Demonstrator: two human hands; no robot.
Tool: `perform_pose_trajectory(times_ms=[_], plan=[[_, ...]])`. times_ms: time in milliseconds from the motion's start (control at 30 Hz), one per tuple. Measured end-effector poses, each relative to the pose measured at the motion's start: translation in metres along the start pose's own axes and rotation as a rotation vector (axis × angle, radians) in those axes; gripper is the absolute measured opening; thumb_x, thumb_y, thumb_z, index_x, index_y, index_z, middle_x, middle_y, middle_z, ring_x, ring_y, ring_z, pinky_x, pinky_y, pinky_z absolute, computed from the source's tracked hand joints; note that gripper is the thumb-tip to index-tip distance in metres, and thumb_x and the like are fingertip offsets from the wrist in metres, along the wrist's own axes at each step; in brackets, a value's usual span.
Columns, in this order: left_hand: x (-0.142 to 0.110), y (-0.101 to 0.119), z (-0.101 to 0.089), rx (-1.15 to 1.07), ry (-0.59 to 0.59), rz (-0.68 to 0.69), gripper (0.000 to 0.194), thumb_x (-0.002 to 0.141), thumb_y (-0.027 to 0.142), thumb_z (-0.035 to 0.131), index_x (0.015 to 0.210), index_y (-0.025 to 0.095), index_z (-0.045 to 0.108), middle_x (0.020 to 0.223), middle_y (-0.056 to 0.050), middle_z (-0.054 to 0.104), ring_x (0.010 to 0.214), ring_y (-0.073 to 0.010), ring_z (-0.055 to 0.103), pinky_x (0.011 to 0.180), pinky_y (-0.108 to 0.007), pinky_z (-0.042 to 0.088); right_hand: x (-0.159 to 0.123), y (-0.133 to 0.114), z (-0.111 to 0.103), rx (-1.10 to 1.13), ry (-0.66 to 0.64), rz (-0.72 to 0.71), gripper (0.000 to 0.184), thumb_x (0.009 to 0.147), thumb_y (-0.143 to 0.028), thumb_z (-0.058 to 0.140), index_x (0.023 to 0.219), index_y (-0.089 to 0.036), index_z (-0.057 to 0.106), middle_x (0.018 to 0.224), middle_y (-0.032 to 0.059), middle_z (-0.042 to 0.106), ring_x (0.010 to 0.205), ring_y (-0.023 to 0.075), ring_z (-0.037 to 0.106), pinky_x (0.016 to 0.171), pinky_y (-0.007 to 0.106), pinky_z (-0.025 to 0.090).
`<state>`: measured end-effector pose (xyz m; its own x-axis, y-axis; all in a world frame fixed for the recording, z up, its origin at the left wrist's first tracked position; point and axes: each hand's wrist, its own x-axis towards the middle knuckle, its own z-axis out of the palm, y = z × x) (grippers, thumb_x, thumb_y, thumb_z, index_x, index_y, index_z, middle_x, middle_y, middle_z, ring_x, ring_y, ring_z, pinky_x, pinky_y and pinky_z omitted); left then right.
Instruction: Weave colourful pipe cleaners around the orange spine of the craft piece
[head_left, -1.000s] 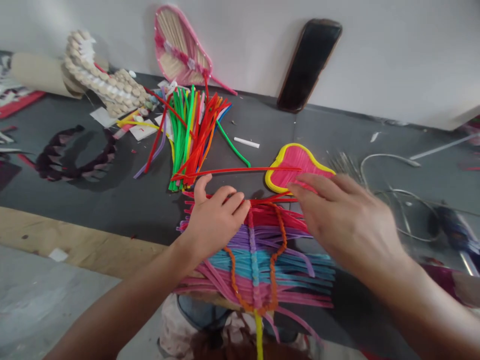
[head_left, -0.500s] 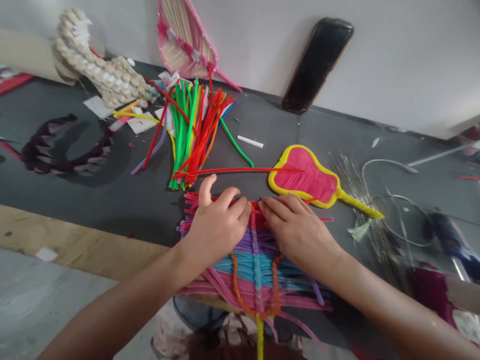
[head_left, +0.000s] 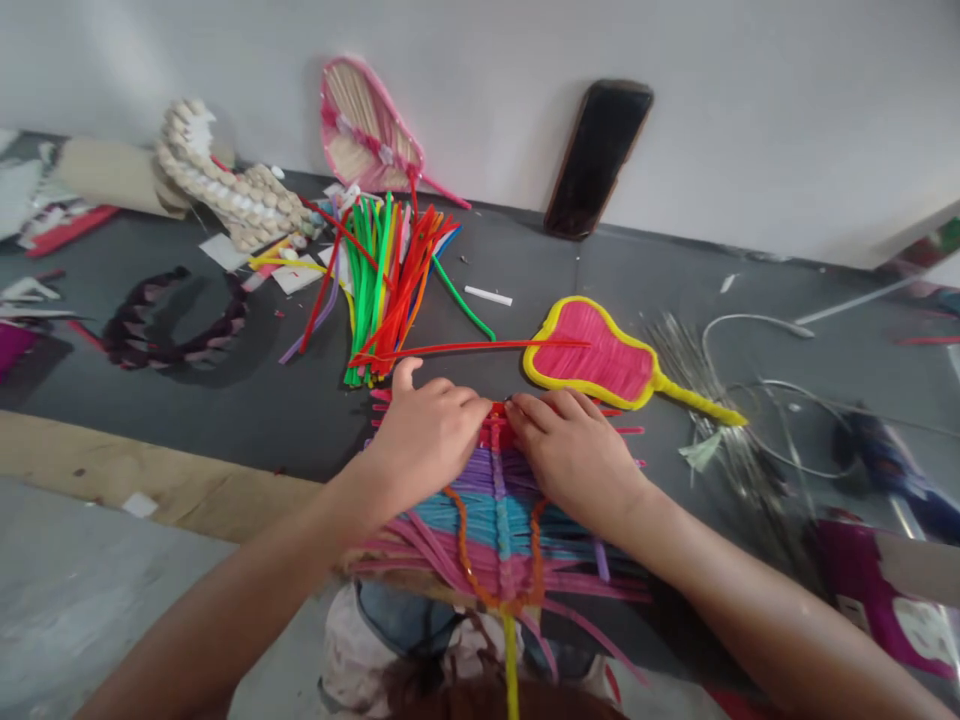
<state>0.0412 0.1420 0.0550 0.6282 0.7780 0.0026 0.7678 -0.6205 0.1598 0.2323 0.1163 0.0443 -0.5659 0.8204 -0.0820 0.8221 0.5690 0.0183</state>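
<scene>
A half-made fan of pipe cleaners (head_left: 517, 545) lies in front of me, banded in red, purple, blue and pink. A wrapped spine runs down its middle to a yellow handle (head_left: 511, 665), with a twisted orange strand (head_left: 461, 535) curving on either side. At the top edge, my left hand (head_left: 431, 430) and my right hand (head_left: 581, 455) pinch a red pipe cleaner (head_left: 498, 410) on either side of the spine. Their fingertips are close together and partly cover it. My left thumb sticks up, clear of the strands.
Beyond my left hand lies a bundle of green and red pipe cleaners (head_left: 375, 290). A pink fan with a yellow rim (head_left: 592, 350) is ahead on the right, near thin wires (head_left: 720, 440). A phone (head_left: 598, 160) leans on the wall; a dark headband (head_left: 176, 345) lies left.
My view has shifted slightly, showing more of the left side. Both hands stay at the fan's top edge, with their fingertips drawn a little closer along the red pipe cleaner.
</scene>
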Motion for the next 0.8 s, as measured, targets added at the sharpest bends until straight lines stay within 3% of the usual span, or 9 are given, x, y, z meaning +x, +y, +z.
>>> perform_pose_trajectory(times_ms=[100, 233, 300, 367, 533, 700, 800], plan=[[0.021, 0.000, -0.013, -0.029, -0.154, -0.104, 0.031, 0.098, 0.025, 0.035, 0.095, 0.015, 0.065, 0.092, -0.008, 0.073, 0.090, -0.0237, 0.065, 0.095, -0.052, 0.029, 0.002, 0.007, -0.007, 0.080, -0.017, 0.022, 0.038, 0.098, -0.023, 0.040, 0.129, -0.017, 0.060, 0.122, 0.0105, 0.067, 0.103, 0.0276, 0.059, 0.091, 0.044, 0.041], [0.051, -0.003, -0.033, -0.081, -0.517, -0.136, 0.037, 0.096, 0.034, 0.034, 0.092, 0.018, 0.067, 0.107, -0.010, 0.071, 0.100, -0.0268, 0.063, 0.083, -0.041, 0.037, 0.000, 0.020, -0.020, 0.233, 0.005, 0.058, 0.032, 0.098, -0.026, 0.042, 0.119, -0.023, 0.066, 0.112, 0.0076, 0.071, 0.102, 0.0246, 0.063, 0.089, 0.039, 0.042], [0.061, -0.005, -0.043, -0.140, -0.666, -0.128, 0.033, 0.093, 0.036, 0.039, 0.094, 0.020, 0.068, 0.106, -0.007, 0.071, 0.096, -0.0241, 0.062, 0.078, -0.034, 0.039, -0.004, 0.027, -0.027, 0.314, 0.020, 0.065, 0.030, 0.097, -0.025, 0.044, 0.115, -0.023, 0.067, 0.106, 0.0069, 0.073, 0.097, 0.0230, 0.066, 0.085, 0.036, 0.043], [0.064, -0.007, -0.053, -0.206, -0.744, -0.130, 0.029, 0.090, 0.034, 0.043, 0.095, 0.020, 0.068, 0.096, -0.003, 0.071, 0.085, -0.0190, 0.061, 0.071, -0.028, 0.039, -0.007, 0.034, -0.034, 0.404, 0.041, 0.061, 0.030, 0.096, -0.024, 0.045, 0.115, -0.021, 0.068, 0.103, 0.0073, 0.074, 0.095, 0.0221, 0.067, 0.082, 0.033, 0.045], [0.062, -0.015, -0.077, -0.413, -0.772, -0.138, 0.026, 0.086, 0.032, 0.050, 0.098, 0.016, 0.067, 0.087, -0.001, 0.068, 0.075, -0.0125, 0.057, 0.065, -0.021, 0.040, -0.009, 0.050, -0.062, 0.600, 0.035, 0.039, 0.034, 0.096, -0.027, 0.041, 0.116, -0.019, 0.067, 0.110, 0.0069, 0.072, 0.097, 0.0194, 0.066, 0.080, 0.027, 0.046], [0.058, -0.013, -0.099, -0.431, -0.666, -0.129, 0.025, 0.082, 0.032, 0.053, 0.094, 0.017, 0.069, 0.081, 0.001, 0.068, 0.071, -0.0114, 0.057, 0.064, -0.021, 0.040, 0.012, 0.059, -0.097, 0.642, -0.131, -0.049, 0.035, 0.095, -0.036, 0.041, 0.100, -0.019, 0.072, 0.086, 0.0041, 0.072, 0.073, 0.0157, 0.061, 0.064, 0.026, 0.041], [0.057, -0.008, -0.107, -0.400, -0.604, -0.139, 0.026, 0.080, 0.032, 0.053, 0.092, 0.016, 0.071, 0.077, 0.001, 0.068, 0.066, -0.0120, 0.057, 0.060, -0.022, 0.038, 0.031, 0.062, -0.105, 0.650, -0.217, -0.062, 0.033, 0.091, -0.038, 0.047, 0.096, -0.018, 0.073, 0.080, 0.0035, 0.071, 0.069, 0.0158, 0.058, 0.062, 0.027, 0.040]])
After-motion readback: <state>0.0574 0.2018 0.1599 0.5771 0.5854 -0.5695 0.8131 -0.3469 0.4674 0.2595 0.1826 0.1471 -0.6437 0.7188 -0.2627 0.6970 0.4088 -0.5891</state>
